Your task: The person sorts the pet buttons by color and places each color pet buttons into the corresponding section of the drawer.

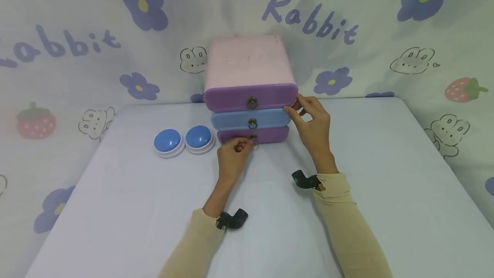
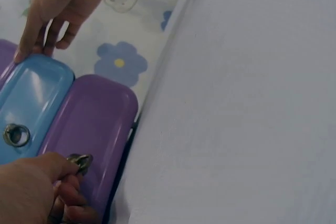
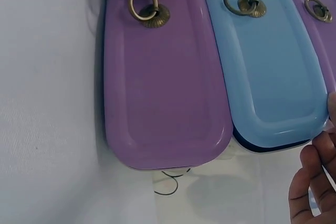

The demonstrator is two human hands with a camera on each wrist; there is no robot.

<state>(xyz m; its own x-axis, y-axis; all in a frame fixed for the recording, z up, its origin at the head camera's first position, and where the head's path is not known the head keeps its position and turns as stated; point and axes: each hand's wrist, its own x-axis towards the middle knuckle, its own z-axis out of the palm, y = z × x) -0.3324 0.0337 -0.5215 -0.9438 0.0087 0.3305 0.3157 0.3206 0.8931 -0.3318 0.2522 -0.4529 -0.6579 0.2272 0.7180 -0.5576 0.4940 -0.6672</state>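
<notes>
A small three-drawer cabinet (image 1: 247, 63) with a pink top stands at the back of the table. Its fronts are a purple top drawer (image 1: 227, 99), a blue middle drawer (image 1: 231, 121) and a purple bottom drawer (image 1: 272, 135). At the bottom drawer, my left hand (image 1: 232, 160) pinches the brass ring pull (image 3: 134, 9) between thumb and finger. My right hand (image 1: 316, 128) grips the cabinet's right edge, thumb at the blue front's upper corner and fingers along the side. All three drawers look pushed in, and the ring on the blue front (image 3: 239, 2) hangs free.
Two blue push buttons on white bases, a left one (image 1: 167, 140) and a right one (image 1: 198, 137), sit left of the cabinet. A printed cloth (image 1: 366, 63) hangs behind the white table (image 1: 386, 175). Each wrist carries a black camera mount.
</notes>
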